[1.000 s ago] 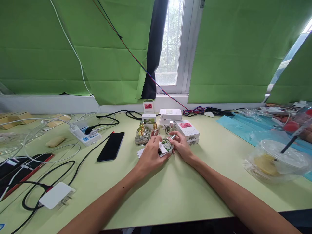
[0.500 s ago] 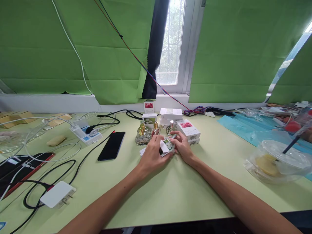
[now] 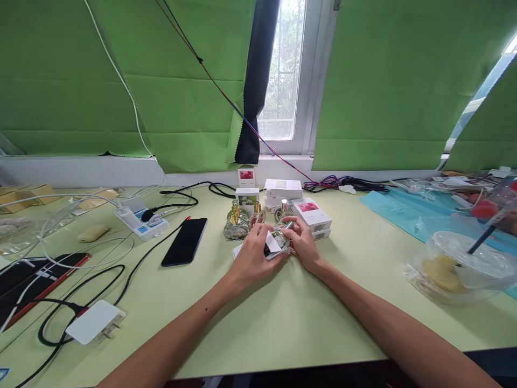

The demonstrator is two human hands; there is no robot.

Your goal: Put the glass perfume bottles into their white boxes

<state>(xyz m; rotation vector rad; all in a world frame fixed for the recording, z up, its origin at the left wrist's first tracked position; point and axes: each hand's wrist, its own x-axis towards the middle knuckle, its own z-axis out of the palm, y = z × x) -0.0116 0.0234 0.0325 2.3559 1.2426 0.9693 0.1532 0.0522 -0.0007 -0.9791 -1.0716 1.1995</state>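
My left hand (image 3: 255, 249) is closed around a small white box (image 3: 273, 242) lying low over the table, one flap lifted. A clear glass perfume bottle (image 3: 288, 225) with a silver cap is at the box's right end, and the fingers of my right hand (image 3: 304, 243) are closed on it. How far the bottle sits in the box is hidden by my fingers. Just beyond stand perfume bottles with gold caps (image 3: 237, 226), a reddish one (image 3: 257, 214), and another with a silver cap (image 3: 284, 207). White boxes with a pink flower picture (image 3: 312, 214) are stacked right of my right hand.
More white boxes (image 3: 283, 188) stand near the wall. Left are a black phone (image 3: 184, 242), a power strip (image 3: 143, 221), a white charger (image 3: 96, 321) and tangled cables. A lidded plastic cup (image 3: 464, 264) in a bag and blue sheeting (image 3: 407, 207) are on the right.
Almost nothing differs. Both hands stay at the box and bottle, with only a very slight shift of the fingers and the view.
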